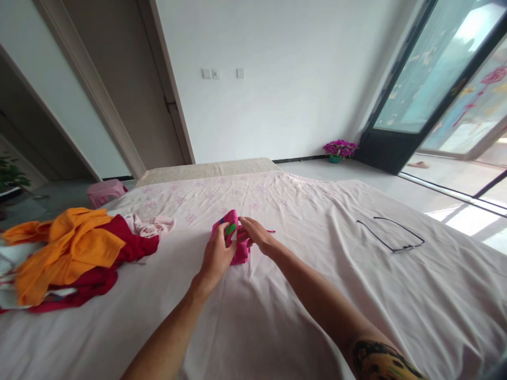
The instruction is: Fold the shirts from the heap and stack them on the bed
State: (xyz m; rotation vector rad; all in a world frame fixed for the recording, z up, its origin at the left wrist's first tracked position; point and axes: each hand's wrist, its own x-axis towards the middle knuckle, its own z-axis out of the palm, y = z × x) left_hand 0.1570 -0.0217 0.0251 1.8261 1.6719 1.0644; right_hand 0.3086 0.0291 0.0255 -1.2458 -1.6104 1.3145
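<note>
A small pink garment (236, 221) with a green patch lies bunched on the pale pink bedsheet (309, 211). My left hand (217, 254) is closed on its near left side, fingers curled round the fabric. My right hand (255, 234) pinches the garment's right edge, fingers partly extended over it. Both forearms reach in from the bottom of the view.
A heap of orange, dark red and pale pink clothes (67, 253) lies at the bed's left edge. A thin black wire hanger (392, 235) rests on the sheet to the right. A pink stool (106, 191), a potted purple flower (339, 150) and glass doors (435, 84) are beyond.
</note>
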